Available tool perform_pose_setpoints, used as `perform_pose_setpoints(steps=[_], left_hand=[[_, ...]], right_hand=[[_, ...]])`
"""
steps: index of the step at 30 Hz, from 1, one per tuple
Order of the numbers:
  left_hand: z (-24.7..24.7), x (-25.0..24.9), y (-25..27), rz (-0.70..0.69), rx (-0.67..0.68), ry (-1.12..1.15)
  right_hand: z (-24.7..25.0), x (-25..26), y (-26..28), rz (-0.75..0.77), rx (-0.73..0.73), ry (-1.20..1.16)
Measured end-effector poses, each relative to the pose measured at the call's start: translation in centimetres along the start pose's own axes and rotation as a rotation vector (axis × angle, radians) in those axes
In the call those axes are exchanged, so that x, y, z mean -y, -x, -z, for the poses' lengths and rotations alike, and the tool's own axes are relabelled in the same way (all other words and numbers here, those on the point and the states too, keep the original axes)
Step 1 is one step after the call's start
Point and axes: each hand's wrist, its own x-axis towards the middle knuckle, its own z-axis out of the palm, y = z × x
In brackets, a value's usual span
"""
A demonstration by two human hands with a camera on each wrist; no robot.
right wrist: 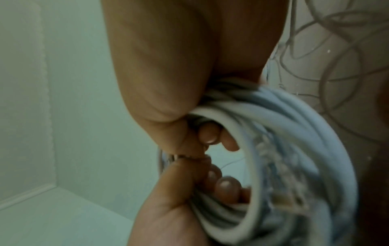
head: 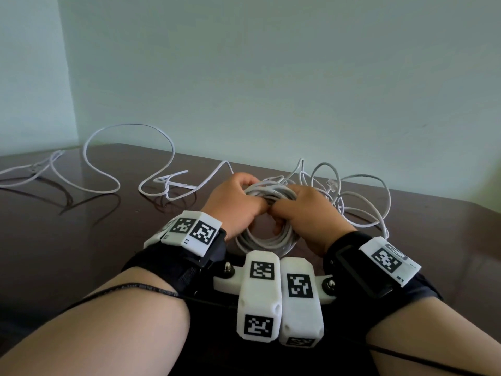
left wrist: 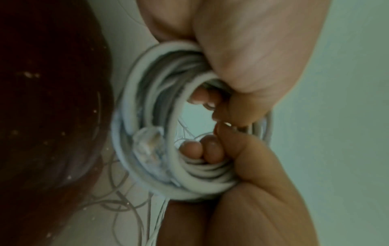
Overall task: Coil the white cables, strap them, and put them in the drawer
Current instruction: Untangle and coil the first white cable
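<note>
A coil of white cable [head: 271, 241] stands on edge on the dark table, held between both hands. My left hand [head: 235, 202] grips its upper left part, fingers curled through the ring. My right hand [head: 306, 213] grips the upper right part the same way, and the thumbs meet on top. In the left wrist view the left hand [left wrist: 242, 50] and the right hand [left wrist: 263, 191] wrap the coil [left wrist: 147, 99]; a clear plug [left wrist: 147, 143] lies among the turns. Something small and shiny [left wrist: 231, 125] sits pinched between the thumbs. The right wrist view shows the coil [right wrist: 284, 133] likewise gripped.
A loose white cable [head: 108, 147] snakes across the left of the brown table [head: 81, 253]. Another tangled cable [head: 360, 191] lies behind my right hand. A pale wall stands right behind the table. No drawer is in view.
</note>
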Motion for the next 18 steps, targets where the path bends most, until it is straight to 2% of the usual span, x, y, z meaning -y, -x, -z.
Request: perform_pose_setpoints(steps=[3, 7, 10, 12, 14, 18], left_hand=[[-0.2, 0.2, -0.5, 0.059, -0.043, 0.205], [-0.8, 0.4, -0.5, 0.197, 0.153, 0.573], [-0.7, 0.5, -0.6, 0.189, 0.052, 0.622], [-0.3, 0.6, -0.7, 0.147, -0.040, 0.505], [0.0, 0.5, -0.7, 0.068, -0.075, 0.236], [0.5, 0.2, -0.9, -0.045, -0.014, -0.120]], right_hand=[[-0.2, -0.2, -0.5, -0.004, -0.108, -0.079], [-0.5, -0.6, -1.0, -0.035, -0.237, -0.248], [-1.1, -0.4, -0.7, -0.012, -0.218, -0.356], [-1.3, -0.2, -0.5, 0.000, -0.179, -0.363], [-1.3, -0.2, -0.4, -0.019, -0.143, -0.350], [-1.1, -0.2, -0.1, -0.063, -0.133, -0.346]])
